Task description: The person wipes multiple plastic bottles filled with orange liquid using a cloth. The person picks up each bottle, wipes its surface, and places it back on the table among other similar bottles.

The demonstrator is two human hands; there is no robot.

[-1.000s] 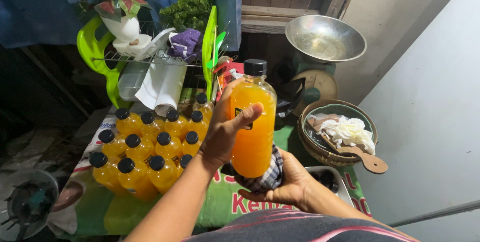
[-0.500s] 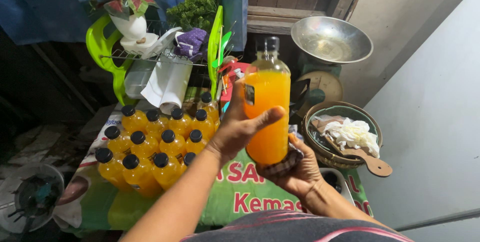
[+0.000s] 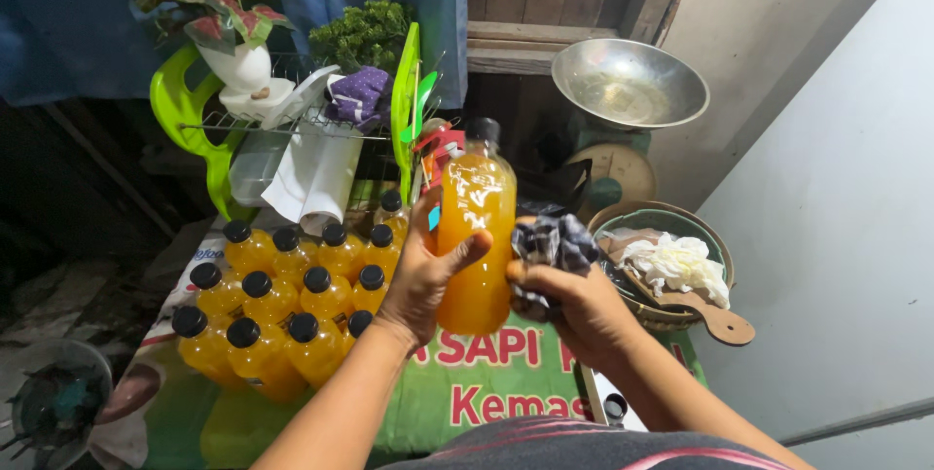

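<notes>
Thirteen capped bottles (image 3: 292, 305) of orange liquid stand grouped at lower left of the frame, and one more bottle (image 3: 475, 236) is held up at centre, making fourteen. Two hands show: the left hand (image 3: 423, 275) and the right hand (image 3: 574, 309). One cloth (image 3: 553, 241), one metal bowl (image 3: 629, 84) at upper right, one basket (image 3: 671, 266), one potted plant (image 3: 233, 32)

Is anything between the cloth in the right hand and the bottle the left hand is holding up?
Nothing visible. The left hand grips the orange bottle upright, and the right hand holds the dark cloth just beside it, with only a narrow open gap between cloth and bottle.
</notes>
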